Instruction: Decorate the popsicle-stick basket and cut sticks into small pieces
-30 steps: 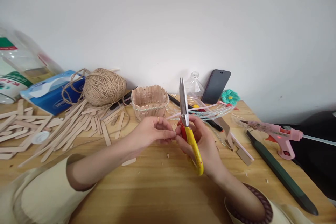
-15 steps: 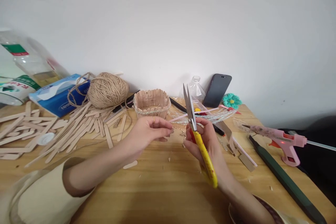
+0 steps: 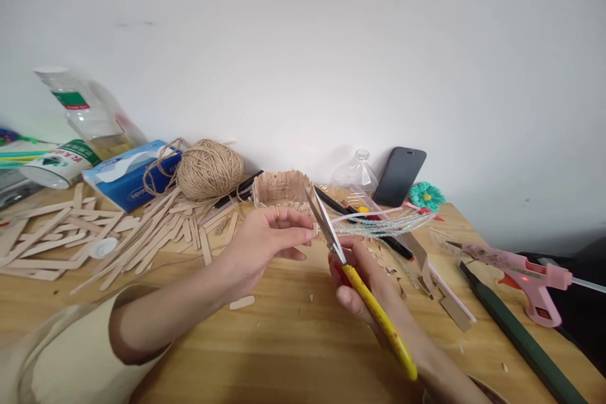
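Observation:
My right hand (image 3: 362, 284) grips yellow-handled scissors (image 3: 374, 309), whose blades are slightly parted and point up and to the left. Left of the blades, my left hand (image 3: 279, 240) pinches a small pale piece (image 3: 315, 230) between thumb and fingertips, close to the blades. What the piece is cannot be made out well; it looks like a bit of wooden stick. Just behind the hands stands a small basket made of wooden sticks (image 3: 284, 186), with a beaded trim partly hidden by my left hand and the scissors.
Left: many craft sticks (image 3: 161, 233), a twine ball (image 3: 211, 167), a blue tissue pack (image 3: 130, 180) and bottles. Right: beaded strands (image 3: 392, 222), a phone (image 3: 400, 175), a teal flower (image 3: 427, 196), a pink glue gun (image 3: 530, 278) and a dark green bar (image 3: 521, 334).
The scissors have tilted further left, their blades closer to my left fingertips. The small piece now shows at those fingertips. The whole view has shifted slightly.

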Demonstrator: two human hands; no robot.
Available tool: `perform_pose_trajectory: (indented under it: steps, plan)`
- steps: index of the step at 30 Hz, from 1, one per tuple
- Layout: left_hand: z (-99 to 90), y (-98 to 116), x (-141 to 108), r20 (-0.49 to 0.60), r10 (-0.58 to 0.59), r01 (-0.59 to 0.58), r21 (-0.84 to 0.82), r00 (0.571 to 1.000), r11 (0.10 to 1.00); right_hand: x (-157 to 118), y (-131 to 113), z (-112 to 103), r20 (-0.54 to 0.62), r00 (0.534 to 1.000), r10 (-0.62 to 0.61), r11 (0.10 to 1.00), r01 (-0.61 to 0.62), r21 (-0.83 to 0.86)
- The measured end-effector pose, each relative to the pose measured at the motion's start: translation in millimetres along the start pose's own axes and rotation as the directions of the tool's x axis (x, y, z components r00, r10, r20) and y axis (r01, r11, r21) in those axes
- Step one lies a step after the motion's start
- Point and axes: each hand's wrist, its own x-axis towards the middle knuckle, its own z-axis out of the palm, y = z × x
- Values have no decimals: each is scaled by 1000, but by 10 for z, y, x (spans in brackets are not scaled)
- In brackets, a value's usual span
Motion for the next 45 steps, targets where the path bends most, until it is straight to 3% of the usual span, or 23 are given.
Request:
perform_pose_trajectory:
  steps: [14, 45]
  plan:
    - [75, 11, -77, -72, 16, -20, -46, 997, 999, -57, -55, 127, -3, 999, -44, 991, 43, -128]
    - [65, -10, -82, -12, -90, 88, -117, 996, 989, -36, -56, 152, 8, 998, -59, 972, 59, -225]
